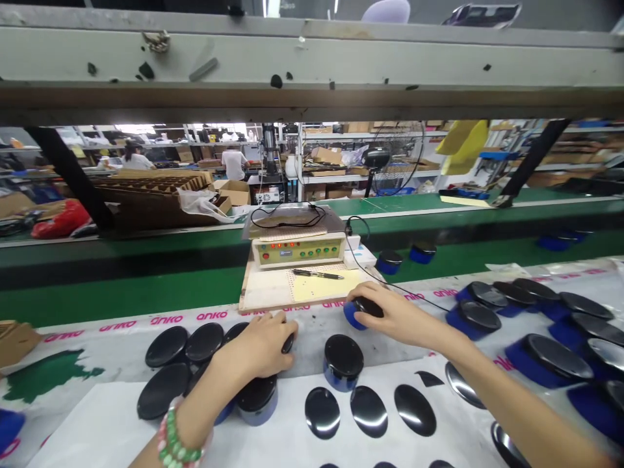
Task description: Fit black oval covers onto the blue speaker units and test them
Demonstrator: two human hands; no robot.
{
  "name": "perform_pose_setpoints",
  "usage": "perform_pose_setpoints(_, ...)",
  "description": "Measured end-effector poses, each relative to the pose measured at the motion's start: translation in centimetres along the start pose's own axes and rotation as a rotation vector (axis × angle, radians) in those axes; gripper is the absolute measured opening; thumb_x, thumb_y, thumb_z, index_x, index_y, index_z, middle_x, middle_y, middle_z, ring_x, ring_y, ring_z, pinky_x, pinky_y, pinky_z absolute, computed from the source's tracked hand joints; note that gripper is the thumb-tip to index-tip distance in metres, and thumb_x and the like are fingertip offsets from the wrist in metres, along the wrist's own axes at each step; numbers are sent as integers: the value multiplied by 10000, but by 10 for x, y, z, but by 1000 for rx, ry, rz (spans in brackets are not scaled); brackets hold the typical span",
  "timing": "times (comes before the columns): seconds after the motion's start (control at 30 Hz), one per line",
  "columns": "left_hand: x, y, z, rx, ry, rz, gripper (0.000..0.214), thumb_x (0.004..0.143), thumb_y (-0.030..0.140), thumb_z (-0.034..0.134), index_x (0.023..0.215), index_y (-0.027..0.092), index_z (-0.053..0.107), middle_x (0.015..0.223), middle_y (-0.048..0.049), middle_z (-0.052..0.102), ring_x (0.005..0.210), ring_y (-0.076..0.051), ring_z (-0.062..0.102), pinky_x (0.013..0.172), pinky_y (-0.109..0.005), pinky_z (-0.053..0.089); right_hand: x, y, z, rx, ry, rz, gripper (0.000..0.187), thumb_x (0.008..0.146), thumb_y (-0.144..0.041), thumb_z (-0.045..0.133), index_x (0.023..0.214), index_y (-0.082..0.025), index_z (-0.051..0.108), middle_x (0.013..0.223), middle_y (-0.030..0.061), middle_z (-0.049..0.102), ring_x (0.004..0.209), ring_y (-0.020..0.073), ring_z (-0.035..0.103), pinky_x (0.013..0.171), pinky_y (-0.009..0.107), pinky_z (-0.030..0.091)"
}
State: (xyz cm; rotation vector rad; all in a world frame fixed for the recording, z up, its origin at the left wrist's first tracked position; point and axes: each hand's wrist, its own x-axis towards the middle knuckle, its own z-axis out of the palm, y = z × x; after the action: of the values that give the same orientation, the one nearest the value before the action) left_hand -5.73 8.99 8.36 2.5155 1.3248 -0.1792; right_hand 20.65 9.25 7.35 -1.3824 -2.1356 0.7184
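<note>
My right hand [373,307] is closed around a round blue piece with a black top [351,314], just in front of the control box. My left hand [266,344] has its fingers curled over a dark rounded piece [288,343], mostly hidden under the hand. Beside and below the left hand stand several black-topped round pieces, among them a blue-sided one [258,400]. Between my hands a similar round piece [344,361] stands upright. Flat glossy black discs [369,411] lie on the white sheet in front of it.
A control box [299,252] with lit indicators sits on a board with a pen [318,275] and yellow paper. Black-topped blue pieces [548,357] crowd the right side. A green conveyor [121,286] runs behind; a shelf beam [312,65] crosses overhead. A cable [400,286] trails rightward.
</note>
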Motion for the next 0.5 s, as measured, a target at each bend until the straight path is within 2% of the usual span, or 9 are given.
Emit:
perform_pose_setpoints(0.03,-1,3,0,-3,19,-8,350,787,279,636,1108,142,623,1141,-145,600,1105,-336,539,943,-496,427,-7,5,-2,62,35,25,233,814,-307,594,1027,-221,630,1111,81,565,1076,279,512,972,457,370)
perform_pose_setpoints(0.1,-2,12,1,-10,67,-10,483,792,354,644,1216,133,572,1280,-173,533,1235,-378,430,1023,-531,345,-20,13,-1,221,91,74,249,830,-350,588,1043,-223,611,1122,80,552,1036,264,529,894,438,445)
perform_pose_setpoints(0.2,-7,30,-1,-27,123,32,524,862,411,568,1326,184,483,1413,-118,441,1330,-312,333,1098,-470,275,-32,18,7,520,120,115,311,840,-413,583,1088,-227,562,1122,82,537,866,215,576,660,362,533)
perform_pose_setpoints(0.27,-11,41,-3,-67,143,66,529,887,418,537,1363,210,439,1429,-83,436,1334,-264,339,1111,-424,271,-38,16,11,727,127,97,318,826,-431,601,1076,-242,550,1153,72,530,835,195,581,604,328,537)
perform_pose_setpoints(0.37,-14,51,-4,-141,143,95,569,855,414,593,1358,189,451,1378,-86,498,1283,-269,404,1090,-420,306,-43,6,13,1015,145,50,288,809,-430,606,1046,-277,544,1226,43,517,845,180,597,567,290,530)
perform_pose_setpoints(0.5,-10,56,1,-127,97,115,619,801,360,671,1347,147,472,1341,-104,532,1233,-292,447,1064,-429,339,-46,-2,16,1325,151,41,236,828,-446,530,1029,-321,523,1121,5,598,670,129,609,446,219,465)
